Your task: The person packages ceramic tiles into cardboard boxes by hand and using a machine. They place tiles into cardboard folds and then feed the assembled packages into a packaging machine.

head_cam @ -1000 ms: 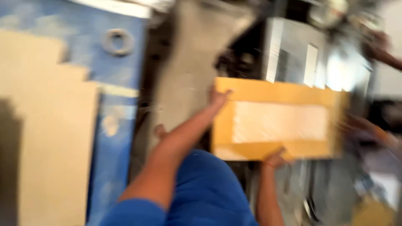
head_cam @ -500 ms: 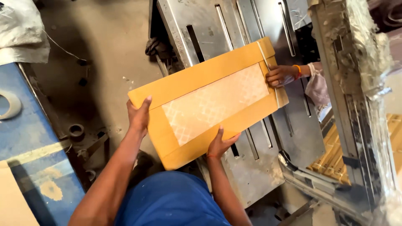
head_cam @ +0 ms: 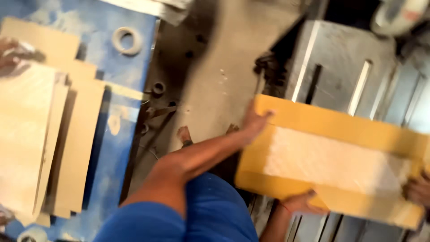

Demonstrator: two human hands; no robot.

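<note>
A flat yellow cardboard blank (head_cam: 331,157) with a pale patterned centre lies over a grey metal machine bed (head_cam: 340,62). My left hand (head_cam: 254,122) grips its upper left edge. My right hand (head_cam: 299,202) holds its lower edge from below. Another person's hand (head_cam: 417,189) holds the blank's right end. The view is blurred by motion.
A blue table (head_cam: 125,89) on the left carries stacks of tan cardboard sheets (head_cam: 40,139) and a tape roll (head_cam: 126,40). Another hand (head_cam: 11,49) shows at the far left edge. Bare feet (head_cam: 184,134) stand on the concrete floor (head_cam: 224,71) between table and machine.
My head has turned left, bringing the blue table and cardboard stacks into view. The yellow blank sits lower right in view, still held by both my hands and the other person.
</note>
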